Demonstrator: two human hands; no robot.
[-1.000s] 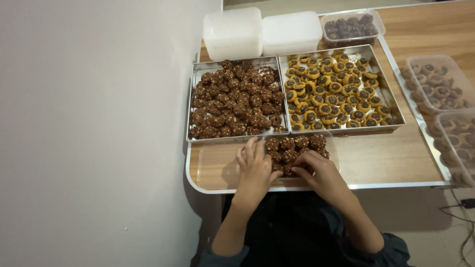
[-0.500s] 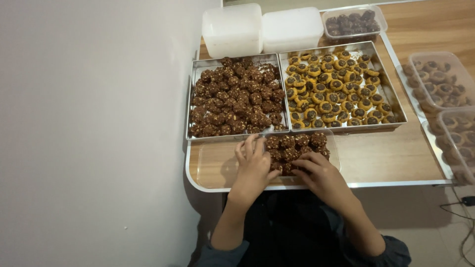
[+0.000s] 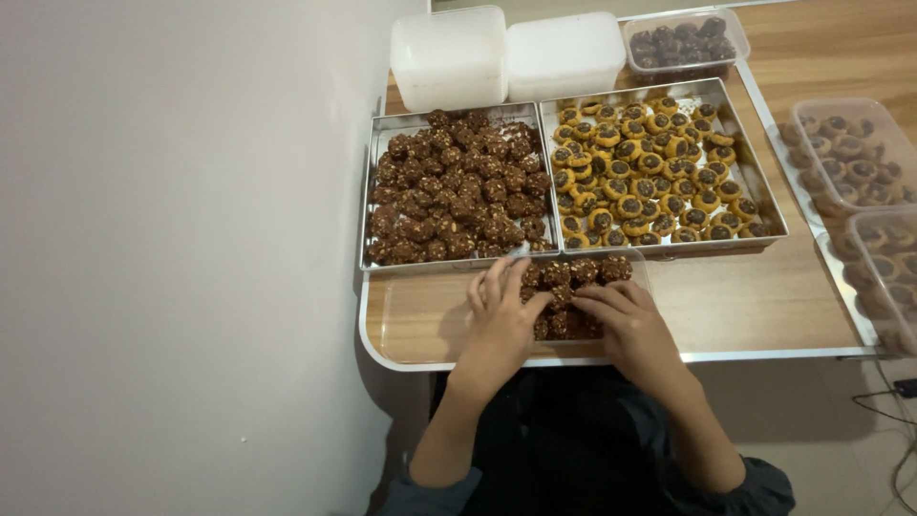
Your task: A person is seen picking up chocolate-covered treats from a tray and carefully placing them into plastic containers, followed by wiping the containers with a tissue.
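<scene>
A clear plastic container (image 3: 638,270) at the table's near edge holds several dark chocolate cookies (image 3: 585,272). My left hand (image 3: 501,320) rests at its left side, fingers spread over the cookies. My right hand (image 3: 626,325) lies over the cookies at the near right, fingertips touching them. Whether either hand pinches a cookie is hidden. A clear lid (image 3: 415,320) lies flat to the left of my left hand.
Two metal trays stand beyond: the left tray (image 3: 368,191) full of chocolate cookies, the right tray (image 3: 759,182) of yellow cookies with dark centres. Two white tubs (image 3: 449,57) and a filled clear box (image 3: 683,43) sit behind. More filled clear boxes (image 3: 845,158) lie right. A wall runs along the left.
Both hands have slid slightly forward and inward over the cookies in the near container; the fingertips now meet near its middle.
</scene>
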